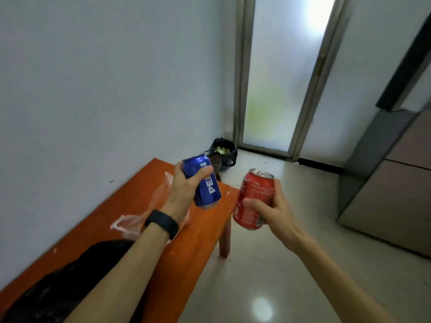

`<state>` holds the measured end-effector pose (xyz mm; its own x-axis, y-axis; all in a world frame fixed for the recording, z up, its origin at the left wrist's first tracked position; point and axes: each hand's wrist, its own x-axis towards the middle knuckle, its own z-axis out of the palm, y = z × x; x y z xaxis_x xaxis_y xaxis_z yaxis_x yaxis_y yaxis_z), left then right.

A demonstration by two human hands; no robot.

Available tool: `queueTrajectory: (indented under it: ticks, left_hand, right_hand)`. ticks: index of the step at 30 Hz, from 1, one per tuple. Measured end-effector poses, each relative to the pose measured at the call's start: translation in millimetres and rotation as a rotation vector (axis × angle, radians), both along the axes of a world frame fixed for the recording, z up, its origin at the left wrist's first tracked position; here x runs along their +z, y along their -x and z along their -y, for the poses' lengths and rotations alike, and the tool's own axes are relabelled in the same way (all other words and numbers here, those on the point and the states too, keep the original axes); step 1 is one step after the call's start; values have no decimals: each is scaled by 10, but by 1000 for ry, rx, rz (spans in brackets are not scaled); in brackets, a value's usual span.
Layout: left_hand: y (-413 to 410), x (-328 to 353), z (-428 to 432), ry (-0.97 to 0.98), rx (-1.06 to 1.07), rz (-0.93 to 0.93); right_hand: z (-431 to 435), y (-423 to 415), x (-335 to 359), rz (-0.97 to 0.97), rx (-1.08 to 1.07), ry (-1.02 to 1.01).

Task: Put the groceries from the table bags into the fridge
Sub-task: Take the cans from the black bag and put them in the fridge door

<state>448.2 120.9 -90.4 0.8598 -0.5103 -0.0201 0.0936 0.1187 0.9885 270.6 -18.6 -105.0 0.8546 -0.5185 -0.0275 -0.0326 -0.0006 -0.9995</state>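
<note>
Wrapped round tilted Pepsi can (pixel 206 183): left hand (pixel 184 191). Round Coca-Cola can (pixel 253 199): right hand (pixel 271 207). Fridge (pixel 391 194) off to right, nearer right hand.

Pale, bare wall (pixel 93 78) fills the upper left of the frame, cool and bluish. Top centre, a tall frosted-glass door (pixel 279 78) in a grey metal frame (pixel 240 89) glows with daylight, a green tint low in the pane. Below it, glossy cream floor (pixel 291 241) spreads to the lower right, with a round glare (pixel 262 308) near the bottom edge. A black skirting strip (pixel 319 166) runs along the far wall. An orange wooden counter (pixel 203 234) hugs the left wall, one leg (pixel 225 241) showing. A black bin (pixel 227 157) sits in the corner beyond it. A grey fridge (pixel 391 201) stands at right.
</note>
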Motion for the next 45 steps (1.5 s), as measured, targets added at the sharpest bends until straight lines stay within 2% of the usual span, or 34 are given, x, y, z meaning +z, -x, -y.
queueTrajectory:
  ticks: [9, 18, 25, 31, 38, 45]
  left_hand:
    - [1390, 428, 2251, -100, -497, 411]
    - [2025, 868, 3948, 16, -673, 660]
    - [2118, 1376, 5425, 107, -645, 833]
    - [2144, 1613, 6665, 23, -527, 1007]
    - [2215, 1662, 7723, -15, -453, 1051]
    - [2333, 1466, 8461, -131, -423, 1068]
  right_hand:
    - [1733, 1659, 470, 34, -331, 275]
    - [3116, 2544, 870, 104, -557, 350]
    - [4478, 2761, 1301, 143, -675, 459]
    - [5658, 2849, 1633, 105, -774, 542]
    - [6725, 2966, 1711, 7, -820, 687]
    - [7712, 3022, 1571, 20, -711, 644]
